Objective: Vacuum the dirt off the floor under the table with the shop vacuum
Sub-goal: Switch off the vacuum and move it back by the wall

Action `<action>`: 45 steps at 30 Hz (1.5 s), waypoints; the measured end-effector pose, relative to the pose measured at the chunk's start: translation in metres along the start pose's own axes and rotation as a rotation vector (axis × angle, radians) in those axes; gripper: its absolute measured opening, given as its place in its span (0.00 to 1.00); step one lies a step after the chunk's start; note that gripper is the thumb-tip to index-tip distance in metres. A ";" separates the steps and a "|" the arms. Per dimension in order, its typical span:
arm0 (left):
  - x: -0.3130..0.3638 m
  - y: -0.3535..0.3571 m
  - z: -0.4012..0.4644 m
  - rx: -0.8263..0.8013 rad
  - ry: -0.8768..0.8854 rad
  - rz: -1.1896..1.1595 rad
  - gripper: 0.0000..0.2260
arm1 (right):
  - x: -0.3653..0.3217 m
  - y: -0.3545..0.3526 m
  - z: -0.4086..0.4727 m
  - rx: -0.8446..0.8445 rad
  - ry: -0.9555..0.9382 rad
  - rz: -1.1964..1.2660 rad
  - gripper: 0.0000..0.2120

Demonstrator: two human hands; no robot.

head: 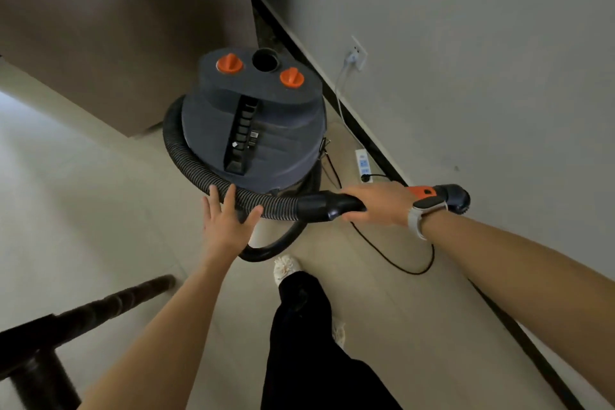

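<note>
A dark grey shop vacuum [266, 130] with two orange knobs on its lid stands on the pale floor near the wall. Its ribbed black hose [186, 156] loops around the left side of the drum and runs rightwards in front of it. My right hand [379, 203] grips the rigid black and orange handle end of the hose, and a round brush nozzle [457, 198] sticks out past my wrist. My left hand [226, 220] has straight, spread fingers that reach under the ribbed hose, with the thumb just touching it.
A white power strip [363, 163] lies by the baseboard, its lead plugged into a wall socket [357, 55]. The vacuum's black cord [399, 260] loops over the floor. A brown cabinet [116, 27] rises at the back left. Dark wooden furniture legs [43, 336] stand at the bottom left.
</note>
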State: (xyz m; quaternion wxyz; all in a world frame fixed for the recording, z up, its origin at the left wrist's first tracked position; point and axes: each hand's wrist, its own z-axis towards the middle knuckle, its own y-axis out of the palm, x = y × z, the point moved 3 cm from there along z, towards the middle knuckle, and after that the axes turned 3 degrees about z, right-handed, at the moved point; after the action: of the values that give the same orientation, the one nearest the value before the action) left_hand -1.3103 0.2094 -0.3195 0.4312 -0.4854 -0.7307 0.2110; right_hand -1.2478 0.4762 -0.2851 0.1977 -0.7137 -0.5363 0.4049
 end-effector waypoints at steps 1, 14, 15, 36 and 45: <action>0.001 -0.002 0.009 0.021 -0.005 -0.007 0.33 | 0.005 -0.008 0.009 -0.014 -0.003 -0.005 0.14; 0.007 0.027 0.044 0.034 -0.133 -0.159 0.46 | 0.057 -0.031 0.100 -0.087 -0.055 -0.284 0.17; 0.009 0.029 0.045 0.037 -0.157 -0.159 0.46 | 0.060 -0.030 0.107 -0.087 -0.056 -0.341 0.18; 0.058 0.072 0.089 0.015 -0.353 -0.015 0.49 | 0.100 -0.047 0.176 0.158 -0.270 -0.505 0.23; 0.057 0.065 0.090 0.028 -0.345 0.070 0.49 | 0.095 -0.019 0.154 0.275 -0.178 -0.004 0.31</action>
State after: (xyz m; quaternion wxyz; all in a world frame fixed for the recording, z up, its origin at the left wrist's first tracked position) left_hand -1.3595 0.2987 -0.3912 0.2986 -0.4611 -0.7734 0.3164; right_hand -1.3719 0.5475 -0.3978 0.2460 -0.6401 -0.4926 0.5358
